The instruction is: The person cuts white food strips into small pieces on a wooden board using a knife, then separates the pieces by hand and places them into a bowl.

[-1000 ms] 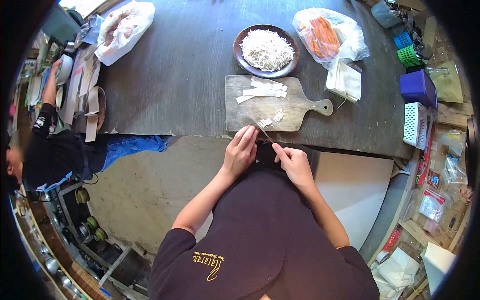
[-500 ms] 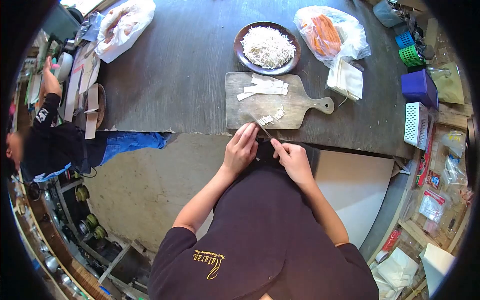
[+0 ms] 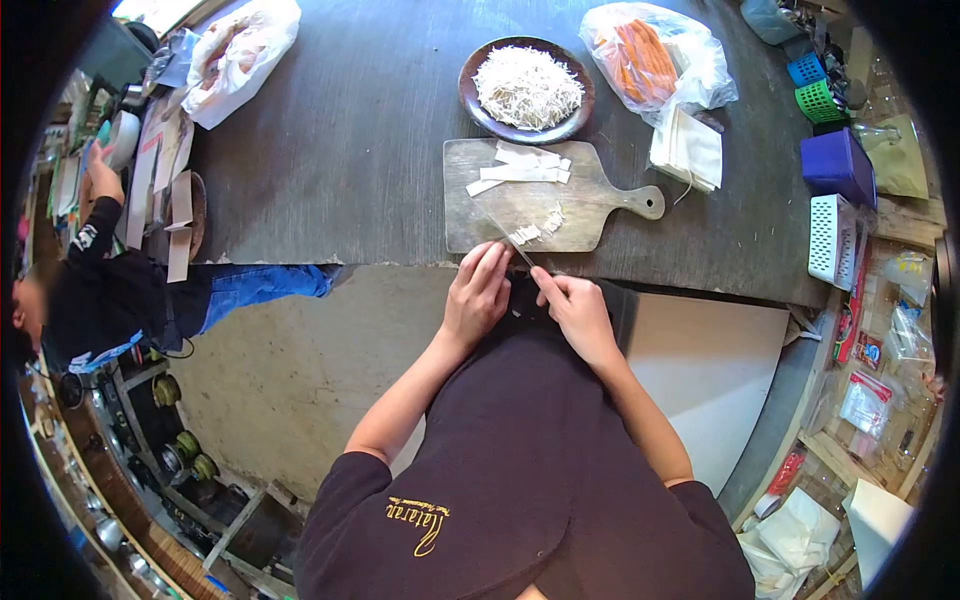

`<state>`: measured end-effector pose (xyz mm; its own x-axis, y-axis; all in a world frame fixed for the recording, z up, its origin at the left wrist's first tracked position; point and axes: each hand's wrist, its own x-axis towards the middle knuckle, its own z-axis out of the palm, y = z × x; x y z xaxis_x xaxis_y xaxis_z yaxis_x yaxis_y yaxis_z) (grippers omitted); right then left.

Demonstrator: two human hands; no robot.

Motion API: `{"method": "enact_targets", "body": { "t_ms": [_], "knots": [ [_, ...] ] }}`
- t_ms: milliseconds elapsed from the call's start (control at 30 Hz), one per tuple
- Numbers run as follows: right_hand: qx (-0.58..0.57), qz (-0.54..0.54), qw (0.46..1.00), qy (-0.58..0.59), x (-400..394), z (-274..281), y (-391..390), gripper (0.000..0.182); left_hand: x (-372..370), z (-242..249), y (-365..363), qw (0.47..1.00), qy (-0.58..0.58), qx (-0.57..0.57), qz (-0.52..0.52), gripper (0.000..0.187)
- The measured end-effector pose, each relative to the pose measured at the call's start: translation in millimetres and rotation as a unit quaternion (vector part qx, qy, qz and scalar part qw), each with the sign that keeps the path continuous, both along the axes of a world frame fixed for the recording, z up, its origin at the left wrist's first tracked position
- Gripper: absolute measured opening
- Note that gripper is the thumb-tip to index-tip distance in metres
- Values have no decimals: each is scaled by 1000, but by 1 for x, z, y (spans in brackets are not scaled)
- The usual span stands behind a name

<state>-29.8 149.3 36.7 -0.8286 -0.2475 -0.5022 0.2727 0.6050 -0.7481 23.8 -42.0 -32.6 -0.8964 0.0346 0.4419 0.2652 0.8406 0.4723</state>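
Observation:
My right hand (image 3: 577, 310) is closed round the handle of a knife (image 3: 518, 247), whose thin blade slants up and left over the front of a wooden cutting board (image 3: 585, 220). Close against the blade, at the board's near edge, are the bent, pressed-together fingers of my left hand (image 3: 478, 295); whatever they hold is hidden. Small white cut pieces (image 3: 540, 226) lie just right of the blade. Farther back on the board rest several flat white strips (image 3: 522, 174). Behind it, a dark round plate (image 3: 470, 100) bears a heap of thin white shreds (image 3: 528, 88).
On the dark table (image 3: 330, 150) are a plastic bag of orange sticks (image 3: 640, 62), a stack of white sheets (image 3: 688, 150) and a white bag (image 3: 240, 60). Baskets and a purple box (image 3: 838, 165) line the right. Another person (image 3: 130, 290) is at the left.
The board, plate and bags sit slightly higher and farther left in the view. Both hands stay at the board's near edge, the knife still in my right. The other person's hand has shifted slightly.

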Motion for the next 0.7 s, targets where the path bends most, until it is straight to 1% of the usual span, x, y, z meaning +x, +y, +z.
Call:
{"method": "enact_targets", "body": {
  "t_ms": [133, 233, 267, 367, 500, 600, 700],
  "knots": [
    [-51, -8, 999, 8, -14, 4, -13, 57, 2, 2, -1, 1000, 6, -16, 1, 55],
    [-34, -5, 999, 2, -3, 17, 1, 56, 2, 3, 0, 1000, 2, -25, 5, 53],
    [-30, -21, 999, -7, 2, 18, 5, 55, 3, 2, 0, 1000, 3, -26, 7, 53],
    [-4, -31, 999, -33, 9, 14, 9, 57, 2, -1, 1, 1000, 11, -26, 10, 52],
    [0, 7, 1000, 16, -5, -6, -6, 64, 2, -2, 1, 999, 16, -30, 14, 51],
    [-15, 14, 1000, 16, -14, -2, -10, 64, 2, 1, 0, 999, 10, -30, 10, 50],
    [7, 16, 1000, -8, -3, 14, 7, 63, 2, 1, 1, 999, 9, -31, 13, 49]
  ]
}}
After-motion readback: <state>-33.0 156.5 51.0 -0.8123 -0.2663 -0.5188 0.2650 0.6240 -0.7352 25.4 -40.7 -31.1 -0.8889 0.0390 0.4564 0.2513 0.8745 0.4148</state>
